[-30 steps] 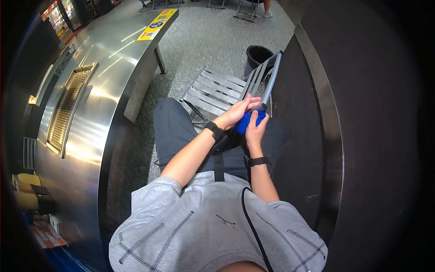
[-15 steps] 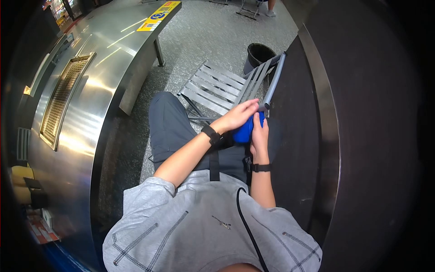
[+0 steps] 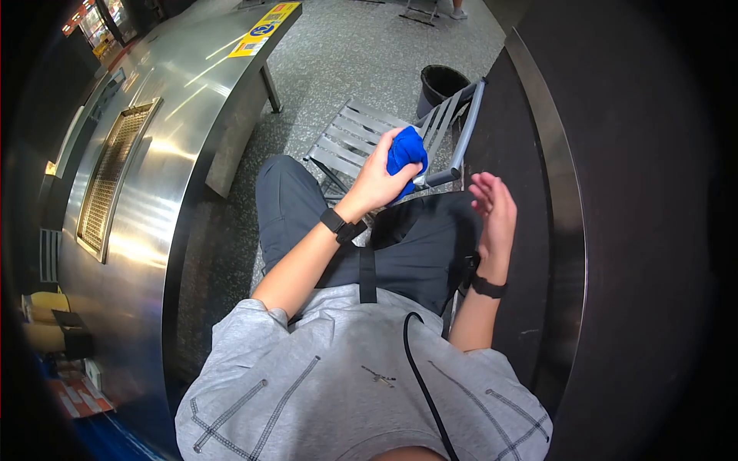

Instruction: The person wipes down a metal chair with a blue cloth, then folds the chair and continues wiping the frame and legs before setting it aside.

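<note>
- Speckled floor (image 3: 346,61), upper centre; grey slatted chair (image 3: 468,134) over it.
- Blue cloth (image 3: 406,150), centre, bunched in the left hand (image 3: 373,184), thumb across; I judge it light, limp, unbreakable, best pinched by its thick middle.
- Right hand (image 3: 498,215), right of centre: open, fingers loosely curved, holding nothing I can see.
- Obscured: left palm, cloth's underside; I cannot tell whether it wraps anything.

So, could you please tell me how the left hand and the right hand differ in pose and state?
The left hand grips the blue cloth, while the right hand is empty. The left hand's fingers close around the cloth; the right hand's are raised and loosely curled. Both hands have black bands at the wrist.
</note>
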Demonstrator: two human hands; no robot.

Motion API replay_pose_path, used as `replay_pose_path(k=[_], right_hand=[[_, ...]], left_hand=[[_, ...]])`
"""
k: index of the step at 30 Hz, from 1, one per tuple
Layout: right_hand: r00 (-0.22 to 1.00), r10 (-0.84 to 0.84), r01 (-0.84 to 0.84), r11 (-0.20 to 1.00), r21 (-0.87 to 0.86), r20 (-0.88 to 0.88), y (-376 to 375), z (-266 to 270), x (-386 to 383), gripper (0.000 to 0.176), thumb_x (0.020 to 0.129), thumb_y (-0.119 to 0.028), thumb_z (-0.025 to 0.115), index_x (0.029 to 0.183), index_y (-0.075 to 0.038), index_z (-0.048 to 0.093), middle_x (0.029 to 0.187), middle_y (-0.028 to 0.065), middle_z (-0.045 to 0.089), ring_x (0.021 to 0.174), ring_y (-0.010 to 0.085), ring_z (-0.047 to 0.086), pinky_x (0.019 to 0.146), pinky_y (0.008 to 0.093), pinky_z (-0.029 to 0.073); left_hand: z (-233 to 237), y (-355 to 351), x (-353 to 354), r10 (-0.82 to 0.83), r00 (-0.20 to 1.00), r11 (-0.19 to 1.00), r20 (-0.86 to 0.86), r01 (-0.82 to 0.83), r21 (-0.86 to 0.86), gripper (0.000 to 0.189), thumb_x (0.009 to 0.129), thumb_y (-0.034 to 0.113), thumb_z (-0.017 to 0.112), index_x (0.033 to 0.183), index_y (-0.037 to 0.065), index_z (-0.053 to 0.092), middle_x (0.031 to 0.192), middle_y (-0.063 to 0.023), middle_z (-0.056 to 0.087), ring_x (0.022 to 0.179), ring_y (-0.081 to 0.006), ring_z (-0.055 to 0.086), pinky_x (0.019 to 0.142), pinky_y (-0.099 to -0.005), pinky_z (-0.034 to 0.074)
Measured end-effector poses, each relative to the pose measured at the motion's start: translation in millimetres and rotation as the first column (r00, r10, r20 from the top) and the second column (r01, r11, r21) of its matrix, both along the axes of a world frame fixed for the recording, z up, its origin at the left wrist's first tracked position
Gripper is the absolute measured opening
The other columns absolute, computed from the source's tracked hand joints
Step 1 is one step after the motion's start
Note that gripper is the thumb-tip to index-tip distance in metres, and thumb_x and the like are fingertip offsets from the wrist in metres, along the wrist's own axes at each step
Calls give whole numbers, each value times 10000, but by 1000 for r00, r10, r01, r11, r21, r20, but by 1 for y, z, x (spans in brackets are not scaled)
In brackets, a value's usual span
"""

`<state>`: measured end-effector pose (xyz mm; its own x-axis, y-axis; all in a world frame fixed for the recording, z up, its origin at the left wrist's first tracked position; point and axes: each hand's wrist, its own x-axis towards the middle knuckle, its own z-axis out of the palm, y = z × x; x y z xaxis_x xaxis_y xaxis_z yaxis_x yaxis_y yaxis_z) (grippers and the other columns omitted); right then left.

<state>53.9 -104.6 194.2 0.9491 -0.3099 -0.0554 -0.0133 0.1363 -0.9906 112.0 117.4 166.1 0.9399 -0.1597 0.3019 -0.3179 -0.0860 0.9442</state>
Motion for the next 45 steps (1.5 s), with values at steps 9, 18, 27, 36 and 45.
replay_pose_path(k=[9,18,27,36,45], right_hand=[[1000,-8,8,995,101,1,11,-35,23,306,1005,-318,551,1177,-71,608,1112,17,643,993,92,583,798,245,449],[995,-57,66,992,110,-78,13,-56,18,286,1007,-319,548,1152,-85,625,1097,-15,628,959,65,547,783,231,437],[997,-35,45,984,170,-64,11,-62,20,351,1019,-347,519,1233,-79,591,1153,37,621,976,94,557,802,249,446],[980,199,-194,945,264,6,27,-46,73,589,1022,-413,498,1430,-24,330,1234,177,607,987,210,652,880,374,513],[934,299,-279,952,-122,197,118,-46,42,613,1021,-353,529,1490,-42,285,1011,69,640,897,103,598,751,291,488]], left_hand=[[-22,-64,-12,74,974,938,214,-141,318,377,907,309,667,1238,135,626,1104,-123,589,888,-357,655,740,-426,539],[-66,-31,-10,115,951,821,287,-254,512,365,862,265,710,1208,165,647,1060,-103,590,849,-337,661,702,-434,547],[-14,-72,-17,150,918,917,366,-268,296,397,854,258,717,1226,143,641,1052,-105,598,821,-322,669,672,-406,545],[-48,-38,-15,99,975,893,197,-174,414,397,876,301,691,1230,132,629,1041,-105,610,890,-349,657,744,-426,540],[14,47,23,35,998,967,-46,-22,252,477,806,351,771,1177,67,676,1082,-166,699,1000,-256,680,880,-363,527]])
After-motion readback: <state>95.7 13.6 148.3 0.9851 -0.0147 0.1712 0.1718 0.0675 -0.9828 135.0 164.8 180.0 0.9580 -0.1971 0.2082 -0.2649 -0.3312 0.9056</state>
